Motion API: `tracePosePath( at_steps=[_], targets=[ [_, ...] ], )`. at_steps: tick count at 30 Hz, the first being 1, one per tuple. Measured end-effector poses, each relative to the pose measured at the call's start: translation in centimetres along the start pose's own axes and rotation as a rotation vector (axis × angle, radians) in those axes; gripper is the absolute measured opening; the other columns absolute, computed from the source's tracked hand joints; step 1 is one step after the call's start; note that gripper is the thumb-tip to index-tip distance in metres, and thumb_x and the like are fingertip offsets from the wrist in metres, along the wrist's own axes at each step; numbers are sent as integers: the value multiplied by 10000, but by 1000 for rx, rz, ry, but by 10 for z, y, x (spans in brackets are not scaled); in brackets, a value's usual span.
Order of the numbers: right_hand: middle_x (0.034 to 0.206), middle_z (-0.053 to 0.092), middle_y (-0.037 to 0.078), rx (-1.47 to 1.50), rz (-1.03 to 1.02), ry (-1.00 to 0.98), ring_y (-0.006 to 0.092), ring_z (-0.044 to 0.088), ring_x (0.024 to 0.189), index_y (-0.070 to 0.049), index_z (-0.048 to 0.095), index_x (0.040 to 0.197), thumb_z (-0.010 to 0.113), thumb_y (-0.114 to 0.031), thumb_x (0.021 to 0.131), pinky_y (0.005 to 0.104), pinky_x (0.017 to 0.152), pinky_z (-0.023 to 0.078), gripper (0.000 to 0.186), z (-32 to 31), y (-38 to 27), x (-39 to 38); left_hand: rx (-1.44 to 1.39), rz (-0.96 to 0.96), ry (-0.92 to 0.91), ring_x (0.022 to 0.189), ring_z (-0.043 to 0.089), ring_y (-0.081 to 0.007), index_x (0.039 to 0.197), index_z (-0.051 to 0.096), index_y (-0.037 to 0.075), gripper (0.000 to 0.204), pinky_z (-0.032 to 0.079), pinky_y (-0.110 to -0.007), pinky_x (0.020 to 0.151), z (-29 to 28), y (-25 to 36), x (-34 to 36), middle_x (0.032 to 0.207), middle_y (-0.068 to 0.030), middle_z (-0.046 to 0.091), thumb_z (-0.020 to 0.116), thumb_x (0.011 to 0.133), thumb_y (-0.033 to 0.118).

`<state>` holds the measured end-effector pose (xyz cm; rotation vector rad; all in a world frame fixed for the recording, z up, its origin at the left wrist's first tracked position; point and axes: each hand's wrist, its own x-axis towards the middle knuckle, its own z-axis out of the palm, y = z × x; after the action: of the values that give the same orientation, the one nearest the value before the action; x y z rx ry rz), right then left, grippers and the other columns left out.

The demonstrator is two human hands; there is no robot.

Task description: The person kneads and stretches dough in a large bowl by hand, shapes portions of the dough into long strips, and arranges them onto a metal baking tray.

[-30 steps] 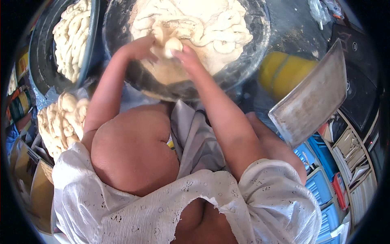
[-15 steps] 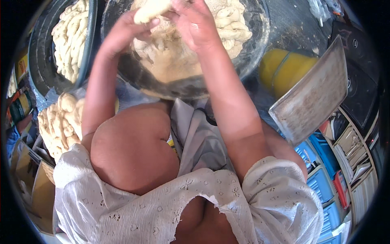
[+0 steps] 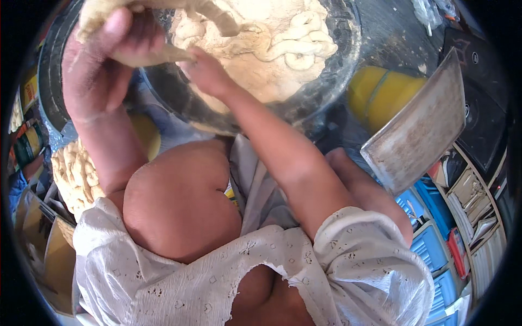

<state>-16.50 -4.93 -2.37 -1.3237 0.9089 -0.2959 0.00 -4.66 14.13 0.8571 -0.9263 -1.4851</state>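
A long, floury strip of dough (image 3: 155,56) stretches between my two hands, over the left side of a big dark basin (image 3: 266,117). My left hand (image 3: 103,68), raised on the left and looking large, has its fingers closed round the dough. Part of the strip loops over the top of that hand and sags toward the basin. My right hand (image 3: 209,75) pinches the strip's near end above the basin's left part. Inside the basin lies pale flour (image 3: 244,73), with twisted dough pieces (image 3: 304,41) resting on it at the right.
Another dark tub (image 3: 49,81) stands at the far left, mostly behind my left hand. Below it sits a pile of dough pieces (image 3: 73,171). To the right are a yellow container (image 3: 380,92), a tilted worn metal sheet (image 3: 416,127) and blue crates (image 3: 429,247).
The short dough piece is now drawn out into a long strip. My left hand has moved left and up; my right hand has moved left and nearer to me.
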Motion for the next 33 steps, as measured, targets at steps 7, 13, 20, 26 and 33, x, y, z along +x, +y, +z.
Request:
tracePosePath(
  at_steps=[7,13,20,26,33],
  targets=[
    [895,621,128,264,-102,92,213,596,866,-1,542,1006,513,-298,887,348,752,467,321,-60,-27,5,461,-208,-87,1117,460,-219,1268,395,-29,734,334,-351,965,-9,-94,39,1216,-140,500,699,708,334],
    [1016,564,116,766,-7,136,229,589,890,-25,476,1125,459,-267,928,351,754,507,313,-87,-39,7,1342,-406,-77,920,559,-162,1216,496,54,554,433,-321,828,-77,-191,-1,1017,-117,617,683,728,239],
    [952,595,123,1106,-285,-96,216,602,868,13,529,1018,442,-279,932,351,736,496,317,-130,-59,0,681,-211,157,719,519,-70,1106,557,32,254,455,-251,669,-20,-67,37,796,3,554,451,895,125],
    [885,637,142,-167,256,-313,258,620,779,-1,581,1001,615,-475,772,380,690,499,527,-128,-19,-34,1141,-415,-458,844,570,-244,1192,484,-28,517,454,-329,772,16,-96,23,1042,-203,573,642,764,215],
    [1189,513,147,-1005,617,-192,344,395,1169,-27,556,1127,633,-620,637,439,944,329,774,-12,94,-80,1073,-903,-559,629,549,-166,884,606,14,292,460,-316,568,-36,-202,-20,696,-119,598,630,772,283]
  ],
)
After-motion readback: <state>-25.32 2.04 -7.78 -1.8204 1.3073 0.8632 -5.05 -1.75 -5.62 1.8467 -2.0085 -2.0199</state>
